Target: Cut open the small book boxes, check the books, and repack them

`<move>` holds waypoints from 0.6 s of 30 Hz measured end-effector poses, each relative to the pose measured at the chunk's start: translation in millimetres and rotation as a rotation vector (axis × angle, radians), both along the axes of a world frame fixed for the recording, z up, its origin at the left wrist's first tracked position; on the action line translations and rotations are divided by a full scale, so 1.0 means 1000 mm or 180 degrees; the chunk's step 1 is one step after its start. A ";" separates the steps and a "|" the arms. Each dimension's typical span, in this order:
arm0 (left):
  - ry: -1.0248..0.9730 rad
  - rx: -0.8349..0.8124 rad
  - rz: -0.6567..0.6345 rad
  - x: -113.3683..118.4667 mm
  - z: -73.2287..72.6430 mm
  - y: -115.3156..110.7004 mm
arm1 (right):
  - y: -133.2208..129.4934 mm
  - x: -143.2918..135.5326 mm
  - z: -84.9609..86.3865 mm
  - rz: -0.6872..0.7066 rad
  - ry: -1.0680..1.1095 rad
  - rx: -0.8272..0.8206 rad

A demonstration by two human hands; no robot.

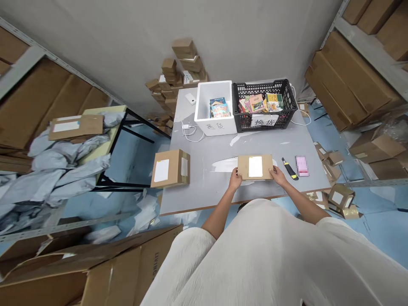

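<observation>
Grey wall (255,38) is rising behind the desk (210,148), and shelves (363,36) loaded with cardboard are flanking the room on both sides over a blue floor (129,148). Small cartons (193,63) are standing in stacks against the wall, behind the desk's far left corner. Farther left, grey parcels (47,163) are lying heaped on and around a side desk (95,110).

Near the front edge of the desk, the person is holding a flat box (242,163) lengthwise, its white label (255,166) facing up. The left grip (235,181) is clasping its left end, and the right grip (278,175) is pinching its right end, both near the front corners. Whether the box is touching the desk, I cannot tell.

Just right of it, a knife (290,169) is lying beside a blurred pink item (302,165). A bigger box (164,170) is sitting at the left edge. Toward the back, a white bin (202,127) and a black crate (242,123) are standing side by side, both holding books (274,102); a phone (190,99) is lying left of the bin, near a white cable (199,138).
</observation>
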State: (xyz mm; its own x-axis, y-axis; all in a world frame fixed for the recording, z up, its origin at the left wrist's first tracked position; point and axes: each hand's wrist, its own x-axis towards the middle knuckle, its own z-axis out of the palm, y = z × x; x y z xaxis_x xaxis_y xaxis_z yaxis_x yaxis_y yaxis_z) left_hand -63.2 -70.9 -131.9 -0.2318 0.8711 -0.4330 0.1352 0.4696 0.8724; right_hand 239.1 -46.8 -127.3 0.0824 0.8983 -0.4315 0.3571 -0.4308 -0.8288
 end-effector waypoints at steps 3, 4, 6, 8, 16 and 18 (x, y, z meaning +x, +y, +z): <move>-0.0093 -0.0001 0.0019 -0.001 -0.007 -0.003 | -0.005 0.002 -0.012 -0.0104 0.0040 0.0108; -0.0122 -0.0056 0.0019 -0.002 -0.007 -0.003 | -0.004 0.003 -0.013 -0.0125 0.0081 0.0108; -0.0124 -0.0179 0.0025 -0.005 -0.005 0.002 | 0.001 0.004 -0.014 -0.0144 0.0104 0.0080; -0.0021 -0.0287 0.0055 -0.007 0.000 0.012 | 0.010 0.003 -0.009 -0.0153 0.0058 0.0052; -0.0146 -0.0282 -0.0016 0.003 0.034 0.054 | 0.038 -0.013 0.035 -0.0101 0.0411 -0.0218; -0.0146 -0.0168 0.0072 0.005 0.044 0.059 | 0.039 -0.015 0.044 -0.0145 0.0437 -0.0159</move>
State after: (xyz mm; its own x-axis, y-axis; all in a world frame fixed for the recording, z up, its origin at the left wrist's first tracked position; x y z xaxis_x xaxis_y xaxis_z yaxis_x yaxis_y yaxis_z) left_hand -57.8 -12.3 -88.0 -0.2300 0.8415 -0.4889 0.0845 0.5177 0.8514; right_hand 224.1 -7.4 -83.2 0.0598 0.8722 -0.4855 0.2209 -0.4859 -0.8456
